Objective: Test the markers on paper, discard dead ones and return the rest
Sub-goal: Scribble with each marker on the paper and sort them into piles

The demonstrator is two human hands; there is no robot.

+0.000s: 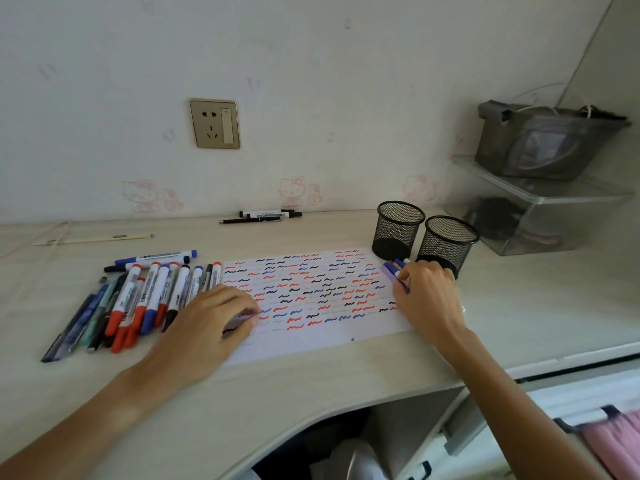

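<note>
A sheet of white paper (311,296), covered in rows of short red, blue and black squiggles, is laid flat on a pale wood-grain desk (311,386). The left hand (211,327) is rested palm-down on the sheet's near left corner, fingers lightly bent and spread, with nothing held. A small bundle of blue-capped markers (394,270) is gripped by the right hand (427,292) at the sheet's right edge, fingers curled round the barrels, the capped ends pointing up and left; the exact count in the bundle cannot be told. Two black mesh pen cups (424,239) are stood side by side just beyond the right hand, touching or nearly so; their contents cannot be made out. A large group of markers and pens (138,299), with red, blue and black caps, is spread on the desk just left of the paper, mostly parallel. A further black-capped marker and a dark pen (263,216) are placed against the wall. A wall socket (214,123) is mounted above. A grey storage basket (543,143) is set on a clear plastic box (540,216) at far right.
</note>
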